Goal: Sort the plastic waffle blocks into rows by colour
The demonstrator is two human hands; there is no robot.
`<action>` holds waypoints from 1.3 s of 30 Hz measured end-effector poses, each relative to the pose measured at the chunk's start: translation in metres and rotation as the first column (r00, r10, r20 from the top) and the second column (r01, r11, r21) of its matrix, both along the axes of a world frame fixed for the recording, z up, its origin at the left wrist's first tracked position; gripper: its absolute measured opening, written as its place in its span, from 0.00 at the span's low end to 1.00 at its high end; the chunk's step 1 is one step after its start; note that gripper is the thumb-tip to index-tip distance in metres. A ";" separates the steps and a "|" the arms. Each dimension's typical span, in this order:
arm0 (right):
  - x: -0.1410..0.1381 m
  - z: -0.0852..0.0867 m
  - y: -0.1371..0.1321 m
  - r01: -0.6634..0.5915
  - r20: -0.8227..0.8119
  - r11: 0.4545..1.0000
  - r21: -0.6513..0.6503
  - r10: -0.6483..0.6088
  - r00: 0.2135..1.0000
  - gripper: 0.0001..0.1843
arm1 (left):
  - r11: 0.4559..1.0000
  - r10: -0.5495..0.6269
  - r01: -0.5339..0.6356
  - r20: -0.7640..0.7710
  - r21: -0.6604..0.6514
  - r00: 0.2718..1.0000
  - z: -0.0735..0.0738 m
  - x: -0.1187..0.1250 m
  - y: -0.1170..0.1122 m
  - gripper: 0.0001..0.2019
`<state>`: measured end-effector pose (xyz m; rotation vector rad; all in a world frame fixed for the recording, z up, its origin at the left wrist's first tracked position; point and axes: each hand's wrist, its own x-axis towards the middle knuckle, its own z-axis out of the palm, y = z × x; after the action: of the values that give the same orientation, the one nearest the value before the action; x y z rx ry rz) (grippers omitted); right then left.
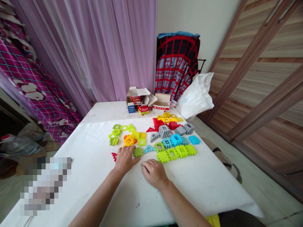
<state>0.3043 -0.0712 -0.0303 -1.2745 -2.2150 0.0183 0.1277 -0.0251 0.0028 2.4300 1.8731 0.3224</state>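
The blocks (191,150) look like hard plastic, smooth on top with bumpy edges. The boxes (136,100) are thin card, dull inside and smooth on the printed sides. The bench (205,186) has a smooth sheet (90,138) on it; cloth or plastic, I can't tell. The curtain (123,47) is thin, silky cloth. The blanket (174,61) looks soft and dull. The bag (196,93) is crinkly plastic. The doors (255,82) look like wood, with stripy grain and shiny metal handles (274,12).
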 end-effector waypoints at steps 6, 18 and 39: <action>0.001 -0.001 0.000 -0.007 -0.011 1.000 0.006 0.007 1.000 0.07 | 1.000 0.013 -0.013 0.011 -0.021 1.000 0.001 -0.001 0.002 0.23; 0.000 0.004 0.000 -0.018 -0.019 1.000 0.003 0.019 1.000 0.07 | 0.993 0.017 -0.031 0.116 0.114 0.993 0.003 -0.018 -0.008 0.20; -0.030 0.053 0.085 -0.196 0.381 0.939 -0.282 0.297 0.875 0.19 | 0.865 0.391 -0.473 0.364 0.168 0.845 -0.016 -0.084 -0.006 0.15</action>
<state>0.2745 0.0143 0.0232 -1.1864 -2.8134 0.1205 0.0439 -0.0308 -0.0135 1.8796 2.3192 0.9720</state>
